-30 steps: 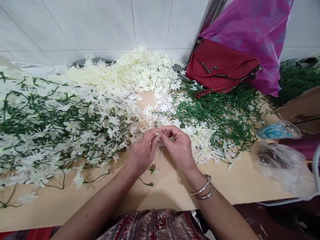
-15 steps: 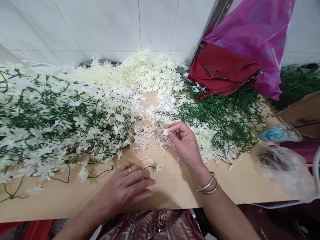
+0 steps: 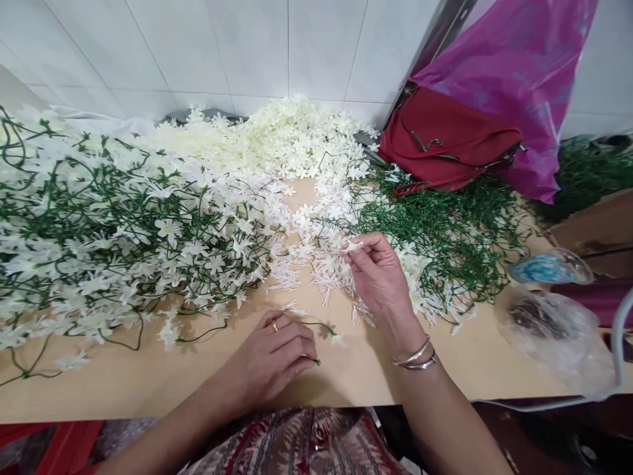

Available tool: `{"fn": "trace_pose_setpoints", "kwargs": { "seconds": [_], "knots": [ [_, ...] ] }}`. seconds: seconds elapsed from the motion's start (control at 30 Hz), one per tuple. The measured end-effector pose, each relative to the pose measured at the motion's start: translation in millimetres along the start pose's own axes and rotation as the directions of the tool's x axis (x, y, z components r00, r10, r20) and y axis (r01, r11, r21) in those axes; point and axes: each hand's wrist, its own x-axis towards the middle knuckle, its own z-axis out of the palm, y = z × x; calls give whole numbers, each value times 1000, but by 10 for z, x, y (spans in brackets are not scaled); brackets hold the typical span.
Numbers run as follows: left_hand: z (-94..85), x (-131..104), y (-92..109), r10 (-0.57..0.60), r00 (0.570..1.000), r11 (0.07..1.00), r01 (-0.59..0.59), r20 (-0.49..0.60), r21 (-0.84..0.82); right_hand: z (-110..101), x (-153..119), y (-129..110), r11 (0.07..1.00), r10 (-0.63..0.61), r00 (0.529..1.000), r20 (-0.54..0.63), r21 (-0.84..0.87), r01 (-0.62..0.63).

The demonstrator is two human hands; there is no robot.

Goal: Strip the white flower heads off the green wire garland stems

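Note:
My right hand (image 3: 380, 274) is raised over the middle of the table, with a small white flower (image 3: 353, 246) pinched between thumb and fingertips. Closer to the front edge, my left hand (image 3: 279, 349) rests low with its fingers curled round a green stem (image 3: 317, 362); only the stem's tip shows by the fingertips. Another piece of stem with a pale flower (image 3: 337, 339) lies just to the right of that hand. Loose white stamen sticks (image 3: 329, 277) and white petals are scattered beyond the hands.
White flowers on green stems (image 3: 168, 231) heap up at left. Cream blossoms (image 3: 297, 135) lie by the wall. Green stems (image 3: 425, 224), a red bag (image 3: 445, 135), a purple plastic bag (image 3: 519, 72), a cup (image 3: 548, 267) and a clear bag (image 3: 568, 336) are at right.
My right hand has moved slightly right with the white flower. My left hand has shifted right, its fingers now curled at a stem whose green tip shows. The camera view has shifted a little.

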Motion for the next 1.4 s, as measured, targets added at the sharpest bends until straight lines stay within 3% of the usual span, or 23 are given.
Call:
{"fn": "trace_pose_setpoints", "kwargs": {
  "seconds": [0.07,0.2,0.3,0.4,0.53,0.67,0.87,1.2,1.4],
  "knots": [
    [-21,87,37,-142,986,955,114,-86,-275,-35,12,-22,1000,2,1000,4,-10,-2],
    [-20,273,-13,-474,878,645,292,-69,-706,-28,-11,-23,994,101,992,79,-47,-98],
    [28,332,-115,-563,825,532,315,-51,-786,13,-52,-5,981,191,967,169,-56,-184],
    [75,311,-183,-639,759,541,326,-127,-776,37,-83,-12,962,271,930,246,-54,-266],
    [89,286,-202,-699,693,521,327,-174,-789,48,-101,-48,911,406,841,357,-85,-404],
    [77,308,-190,-722,675,480,330,-152,-813,79,-126,-20,889,446,783,433,-111,-445],
    [98,304,-162,-719,679,488,340,-149,-804,136,-163,58,876,467,753,464,-129,-464],
    [156,291,-189,-708,689,513,350,-155,-784,128,-162,38,880,473,760,446,-194,-434],
    [181,296,-182,-703,695,521,358,-151,-775,120,-158,50,877,478,734,482,-215,-429]
  ]
}}
